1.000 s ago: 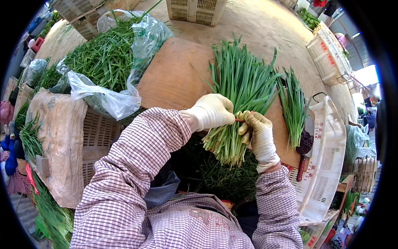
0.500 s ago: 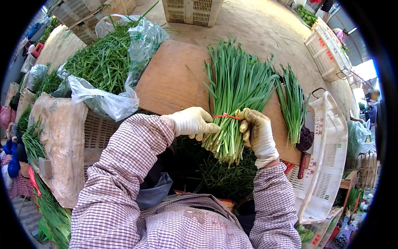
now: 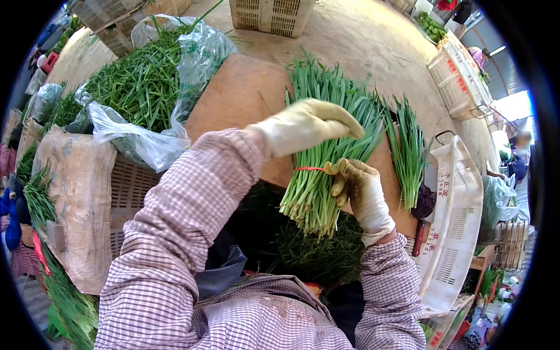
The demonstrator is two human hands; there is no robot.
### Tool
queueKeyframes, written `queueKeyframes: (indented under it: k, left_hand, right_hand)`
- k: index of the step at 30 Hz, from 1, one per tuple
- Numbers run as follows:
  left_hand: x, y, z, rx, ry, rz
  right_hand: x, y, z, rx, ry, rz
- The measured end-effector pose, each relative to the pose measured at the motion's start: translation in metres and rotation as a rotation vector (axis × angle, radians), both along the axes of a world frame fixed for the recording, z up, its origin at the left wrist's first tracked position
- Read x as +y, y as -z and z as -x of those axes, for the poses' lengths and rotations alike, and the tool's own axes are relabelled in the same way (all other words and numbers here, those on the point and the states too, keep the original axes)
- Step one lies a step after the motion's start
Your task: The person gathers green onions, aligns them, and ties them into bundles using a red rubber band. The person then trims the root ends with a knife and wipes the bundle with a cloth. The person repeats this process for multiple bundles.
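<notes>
A thick bunch of garlic chives (image 3: 318,195) lies on the brown wooden board (image 3: 242,87), its leaves pointing away and its pale cut ends toward me. A red band (image 3: 310,169) circles the stems. My right hand (image 3: 359,181), in a stained cream glove, is closed at the bunch's right side by the band, with thumb and fingers bent against the stems. Over the leaves, above the band, reaches my left hand (image 3: 312,125), also gloved. Its fingers are stretched out to the right, hold nothing, and cover part of the leaves.
A smaller bunch of chives (image 3: 407,154) rests at the board's right side, near a red-handled knife (image 3: 419,238) and a white plastic crate (image 3: 461,216). Loose greens (image 3: 143,87) fill a clear plastic bag (image 3: 204,55) at the left. Another crate (image 3: 271,16) stands beyond the board.
My left hand has left the band and stems, moving up and right over the leaves with its fingers straightened. My right hand stays by the band.
</notes>
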State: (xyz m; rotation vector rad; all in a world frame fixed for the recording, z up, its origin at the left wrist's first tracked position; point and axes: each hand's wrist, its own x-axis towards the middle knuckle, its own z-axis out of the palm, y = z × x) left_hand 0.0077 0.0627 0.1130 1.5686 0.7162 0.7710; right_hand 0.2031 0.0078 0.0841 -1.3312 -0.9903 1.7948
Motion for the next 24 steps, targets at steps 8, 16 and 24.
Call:
queueKeyframes:
  k: [8,16,24]
  left_hand:
    - [0.014,0.055,-0.047,-0.130,0.277,0.509]
    - [0.012,0.066,-0.042,0.156,0.310,0.266]
    - [0.014,0.082,-0.054,0.375,0.370,-0.360]
  right_hand:
    - [0.013,0.002,0.001,0.006,-0.048,0.001]
    - [0.007,-0.008,0.008,0.067,0.175,-0.034]
    - [-0.006,0.018,-0.034,0.570,0.277,0.077]
